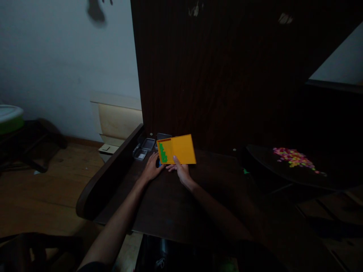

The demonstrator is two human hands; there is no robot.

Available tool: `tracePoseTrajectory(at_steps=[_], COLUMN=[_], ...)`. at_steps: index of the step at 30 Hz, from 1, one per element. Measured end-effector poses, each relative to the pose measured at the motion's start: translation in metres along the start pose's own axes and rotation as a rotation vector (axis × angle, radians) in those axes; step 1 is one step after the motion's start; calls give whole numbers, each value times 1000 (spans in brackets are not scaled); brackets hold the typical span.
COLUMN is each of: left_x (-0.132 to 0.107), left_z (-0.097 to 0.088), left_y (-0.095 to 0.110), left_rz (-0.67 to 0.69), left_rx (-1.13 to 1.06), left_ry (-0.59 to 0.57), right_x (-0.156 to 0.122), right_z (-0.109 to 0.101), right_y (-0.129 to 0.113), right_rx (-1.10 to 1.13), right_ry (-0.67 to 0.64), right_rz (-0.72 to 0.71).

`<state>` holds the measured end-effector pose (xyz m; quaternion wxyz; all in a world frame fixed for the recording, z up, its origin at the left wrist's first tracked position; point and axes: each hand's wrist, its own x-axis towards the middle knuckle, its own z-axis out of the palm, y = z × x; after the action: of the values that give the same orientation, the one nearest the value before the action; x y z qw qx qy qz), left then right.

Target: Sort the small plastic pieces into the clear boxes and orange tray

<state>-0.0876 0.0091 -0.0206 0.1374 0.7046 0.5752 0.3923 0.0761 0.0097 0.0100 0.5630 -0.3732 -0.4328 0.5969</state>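
My right hand [183, 173] grips a shallow yellow tray [183, 149] by its near edge, thumb on top and fingers below. The tray tilts down to the left, and small green pieces [162, 154] are heaped at its lower left end. My left hand [151, 166] lies just left of the tray, curled around something mostly hidden; a bit of blue shows between its thumb and fingers. Beyond that hand, small clear plastic boxes [140, 153] stand with their lids up on the dark wooden desk [159, 204]. The tray covers part of them.
A raised wooden side [110, 173] bounds the desk on the left, and a tall dark panel [221, 83] closes the back. To the right, a pile of colourful small pieces [295, 158] lies on a dark surface. A green tub [11, 122] stands far left.
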Motion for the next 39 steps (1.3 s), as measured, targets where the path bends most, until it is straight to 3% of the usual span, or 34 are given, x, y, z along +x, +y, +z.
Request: tracePoseTrajectory(at_steps=[6, 16, 39], left_x=[-1, 0, -3], left_z=[0, -6, -10], left_y=[-3, 7, 13], left_rz=[39, -38, -55], left_rx=[-33, -90, -80], left_ry=[33, 108, 29], right_x=[1, -3, -13], right_z=[7, 15, 19], right_y=[8, 13, 10], right_rx=[-33, -116, -199], right_ry=[-31, -50, -17], right_rz=[5, -10, -66])
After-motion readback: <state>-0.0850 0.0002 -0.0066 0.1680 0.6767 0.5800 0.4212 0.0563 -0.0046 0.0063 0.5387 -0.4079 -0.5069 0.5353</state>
